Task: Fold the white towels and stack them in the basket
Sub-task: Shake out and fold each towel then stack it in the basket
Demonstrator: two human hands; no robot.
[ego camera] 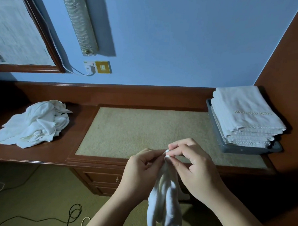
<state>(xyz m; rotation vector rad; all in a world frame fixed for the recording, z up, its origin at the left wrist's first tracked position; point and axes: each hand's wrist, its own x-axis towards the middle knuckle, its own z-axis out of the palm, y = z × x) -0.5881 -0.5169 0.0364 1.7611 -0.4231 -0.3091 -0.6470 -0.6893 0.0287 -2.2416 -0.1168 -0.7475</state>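
Observation:
A white towel (164,205) hangs bunched in front of the desk's front edge. My left hand (140,171) and my right hand (192,163) pinch its top corner close together, fingertips almost touching. A crumpled heap of white towels (35,124) lies on the desk at the left. At the right end stands a grey basket (243,149) with a stack of folded white towels (244,116) rising above its rim.
The wooden desk (39,154) has a beige inlaid mat (144,130) in the middle, with drawers below. A wooden wall panel (292,68) closes the right side. Cables (70,214) lie on the carpet at lower left. A framed mirror and a socket are on the blue wall.

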